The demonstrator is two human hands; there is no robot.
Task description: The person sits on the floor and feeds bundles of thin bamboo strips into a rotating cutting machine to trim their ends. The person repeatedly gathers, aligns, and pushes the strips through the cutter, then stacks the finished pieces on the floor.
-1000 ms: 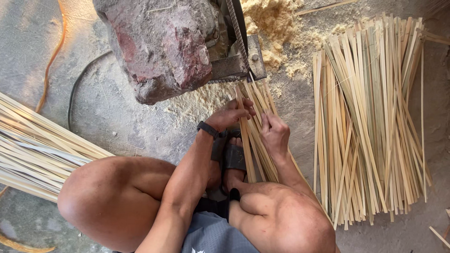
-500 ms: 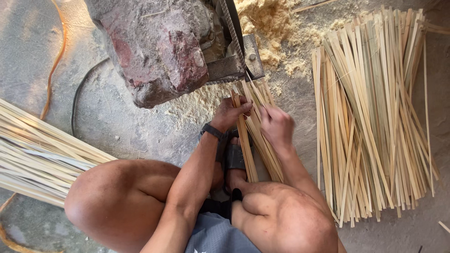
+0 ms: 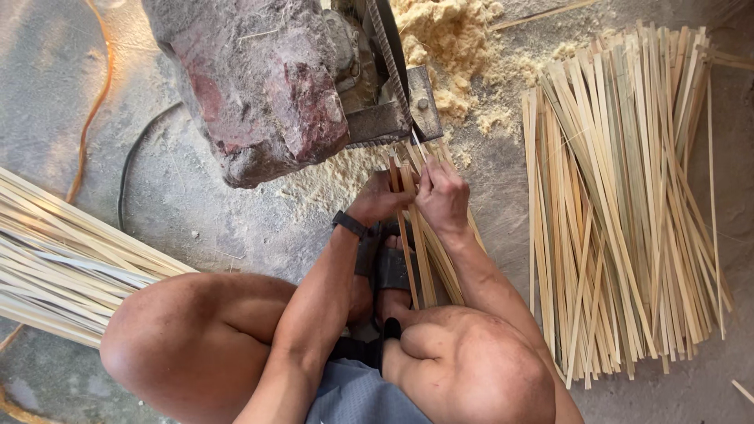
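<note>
I squat on a concrete floor, knees spread. Both hands grip a small bundle of thin bamboo strips [image 3: 424, 251] that runs from my feet up to a belt-driven cutting machine [image 3: 393, 94]. My left hand [image 3: 381, 200], with a black wristband, holds the bundle's left side. My right hand [image 3: 444, 196] clasps the right side, fingers closed around the strips just below the machine's metal plate [image 3: 424, 102]. The strip tips touch the machine's mouth.
A large rust-red stone [image 3: 251, 78] weighs down the machine. Sawdust [image 3: 448, 39] is heaped behind it. A wide pile of cut strips [image 3: 628, 204] lies at right, longer strips [image 3: 63, 267] at left. An orange cable [image 3: 98, 102] and a black cable [image 3: 129, 169] cross the floor.
Both hands have pushed the bundle a little farther up toward the machine. The view has shifted slightly.
</note>
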